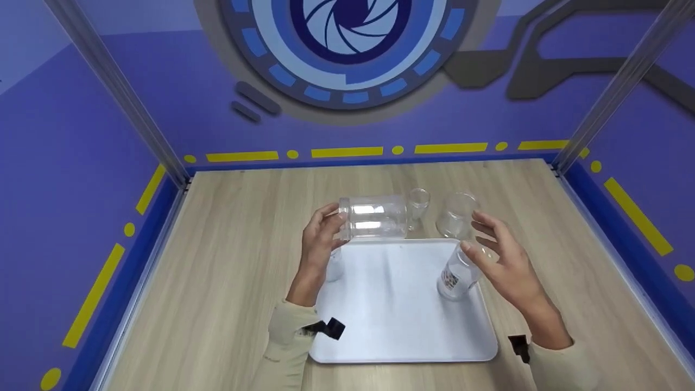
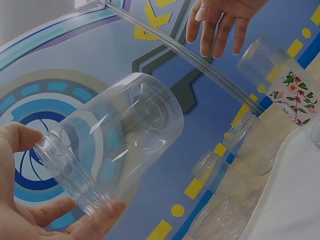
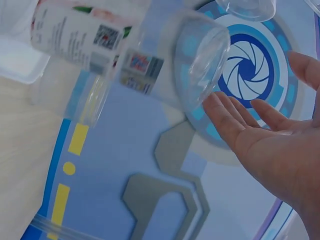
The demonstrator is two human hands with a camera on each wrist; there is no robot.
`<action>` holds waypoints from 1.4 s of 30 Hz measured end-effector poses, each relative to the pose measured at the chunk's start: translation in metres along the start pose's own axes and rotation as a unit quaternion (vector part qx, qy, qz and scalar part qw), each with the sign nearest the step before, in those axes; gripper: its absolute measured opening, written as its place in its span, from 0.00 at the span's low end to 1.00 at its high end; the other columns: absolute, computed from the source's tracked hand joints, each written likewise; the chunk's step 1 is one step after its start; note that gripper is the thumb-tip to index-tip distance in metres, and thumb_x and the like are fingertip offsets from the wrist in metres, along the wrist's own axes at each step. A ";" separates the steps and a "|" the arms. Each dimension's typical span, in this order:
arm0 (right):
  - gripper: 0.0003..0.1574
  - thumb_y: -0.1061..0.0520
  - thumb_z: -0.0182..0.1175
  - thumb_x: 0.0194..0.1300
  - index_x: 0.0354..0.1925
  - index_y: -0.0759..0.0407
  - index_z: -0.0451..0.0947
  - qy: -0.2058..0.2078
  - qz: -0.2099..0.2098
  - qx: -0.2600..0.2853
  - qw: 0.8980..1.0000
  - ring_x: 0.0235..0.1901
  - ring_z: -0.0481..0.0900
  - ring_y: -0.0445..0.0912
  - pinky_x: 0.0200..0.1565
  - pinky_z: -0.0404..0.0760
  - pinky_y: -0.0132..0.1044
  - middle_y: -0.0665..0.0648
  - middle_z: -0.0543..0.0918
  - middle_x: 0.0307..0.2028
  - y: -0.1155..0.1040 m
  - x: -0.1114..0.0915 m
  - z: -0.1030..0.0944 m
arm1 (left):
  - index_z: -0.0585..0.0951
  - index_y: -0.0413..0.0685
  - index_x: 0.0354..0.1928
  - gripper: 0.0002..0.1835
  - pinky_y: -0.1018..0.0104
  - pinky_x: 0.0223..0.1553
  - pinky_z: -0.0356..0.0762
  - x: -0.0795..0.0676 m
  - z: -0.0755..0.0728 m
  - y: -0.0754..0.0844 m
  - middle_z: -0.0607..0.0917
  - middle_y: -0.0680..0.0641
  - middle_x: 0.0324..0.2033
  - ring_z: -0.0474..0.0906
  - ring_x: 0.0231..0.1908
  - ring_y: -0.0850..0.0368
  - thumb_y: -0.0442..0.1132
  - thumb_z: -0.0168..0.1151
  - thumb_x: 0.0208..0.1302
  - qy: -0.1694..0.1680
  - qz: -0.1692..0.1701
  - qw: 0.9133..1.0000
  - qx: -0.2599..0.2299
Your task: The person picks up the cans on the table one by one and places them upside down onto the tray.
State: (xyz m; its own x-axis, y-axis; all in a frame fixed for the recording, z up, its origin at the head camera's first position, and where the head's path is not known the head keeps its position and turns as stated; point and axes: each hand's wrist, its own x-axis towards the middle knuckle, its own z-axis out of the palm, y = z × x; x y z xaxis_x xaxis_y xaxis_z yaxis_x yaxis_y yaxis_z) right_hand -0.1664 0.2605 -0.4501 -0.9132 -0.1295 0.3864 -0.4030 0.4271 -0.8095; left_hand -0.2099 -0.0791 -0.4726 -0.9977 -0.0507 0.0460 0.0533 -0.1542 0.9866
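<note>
A clear wide jar [image 1: 378, 218] lies sideways in the air over the tray's back edge. My left hand [image 1: 321, 244] grips it by its ridged neck, thumb on one side and fingers on the other. Its round base [image 2: 150, 107] points away from the palm. On the right part of the white tray [image 1: 391, 326] stands a clear glass [image 1: 459, 277] with a printed label of flowers [image 2: 295, 97]. Beside its top, my right hand [image 1: 507, 263] is spread with fingers extended and holds nothing. The right wrist view shows the palm [image 3: 280, 145] next to this glass's rim.
Behind the tray stand a small stemmed glass [image 1: 419, 203] and a clear tumbler [image 1: 457, 214] on the wooden table [image 1: 233, 260]. Another clear vessel [image 1: 334, 267] is on the tray's left side, partly hidden by my left hand. Blue printed walls [image 1: 347, 130] enclose the table.
</note>
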 end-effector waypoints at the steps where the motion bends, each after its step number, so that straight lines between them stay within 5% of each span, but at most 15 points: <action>1: 0.40 0.68 0.67 0.72 0.76 0.70 0.63 -0.002 -0.001 0.008 1.000 0.70 0.71 0.60 0.65 0.71 0.26 0.65 0.71 0.72 -0.001 0.001 0.002 | 0.72 0.42 0.73 0.34 0.52 0.53 0.84 0.000 0.000 0.000 0.81 0.39 0.58 0.80 0.58 0.44 0.52 0.62 0.71 -0.001 0.000 1.000 -0.001; 19: 0.43 0.67 0.63 0.75 0.81 0.63 0.57 -0.056 0.031 0.133 0.989 0.74 0.67 0.59 0.67 0.72 0.34 0.62 0.65 0.77 -0.006 0.016 0.031 | 0.73 0.41 0.73 0.34 0.54 0.51 0.85 -0.003 0.004 0.002 0.82 0.39 0.58 0.82 0.56 0.44 0.53 0.61 0.70 -0.008 -0.001 1.000 -0.016; 42: 0.49 0.64 0.65 0.74 0.84 0.57 0.53 -0.080 0.056 0.162 0.982 0.77 0.62 0.59 0.64 0.76 0.34 0.63 0.59 0.80 -0.001 0.025 0.051 | 0.72 0.40 0.73 0.34 0.56 0.50 0.86 -0.008 0.011 -0.005 0.81 0.40 0.58 0.81 0.56 0.42 0.52 0.59 0.72 -0.031 -0.006 0.999 -0.023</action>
State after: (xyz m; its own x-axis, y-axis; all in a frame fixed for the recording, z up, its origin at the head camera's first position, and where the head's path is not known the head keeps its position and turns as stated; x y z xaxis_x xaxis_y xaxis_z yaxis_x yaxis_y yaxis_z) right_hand -0.1917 0.2114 -0.4624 -0.9405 -0.2473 0.2332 -0.2735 0.1431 -0.9512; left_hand -0.2029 -0.0668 -0.4760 -0.9989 0.0130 0.0458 0.0423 -0.1991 0.9791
